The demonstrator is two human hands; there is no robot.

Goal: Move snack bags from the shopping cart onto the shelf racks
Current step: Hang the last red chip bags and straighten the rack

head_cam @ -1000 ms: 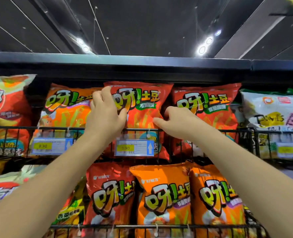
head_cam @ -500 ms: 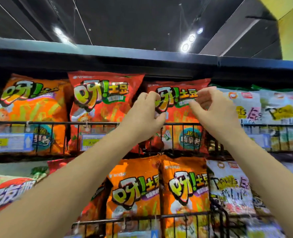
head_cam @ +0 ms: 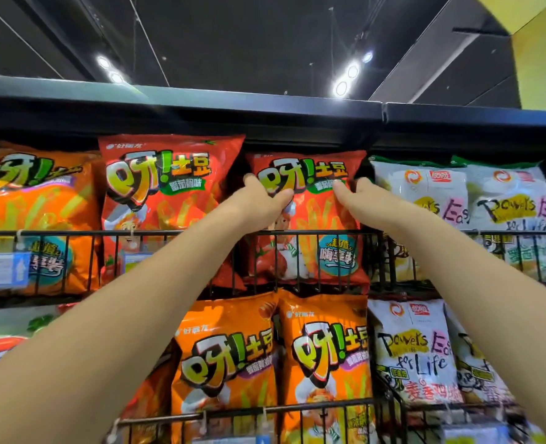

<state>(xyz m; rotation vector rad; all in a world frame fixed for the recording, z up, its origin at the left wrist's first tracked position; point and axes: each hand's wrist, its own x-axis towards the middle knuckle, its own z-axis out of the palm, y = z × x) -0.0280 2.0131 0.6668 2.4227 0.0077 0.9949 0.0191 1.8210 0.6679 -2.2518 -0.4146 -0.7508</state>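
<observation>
Dark ceiling (head_cam: 233,33), round spotlights (head_cam: 342,88), yellow wall (head_cam: 543,59).

Two arms, uncovered along all the visible length. Bare left forearm (head_cam: 130,309): long, smooth, broad near the lower edge of the view, narrows evenly toward the wrist. Bare right forearm (head_cam: 476,270): same long smooth shape, tapers in the same way. Left hand (head_cam: 260,203): compact and rounded, with knuckles and a short thumb, looks a little blurred at the edges. Right hand (head_cam: 366,200): shows the back and the thumb tip, also soft in outline. Plain skin at both wrists.
</observation>
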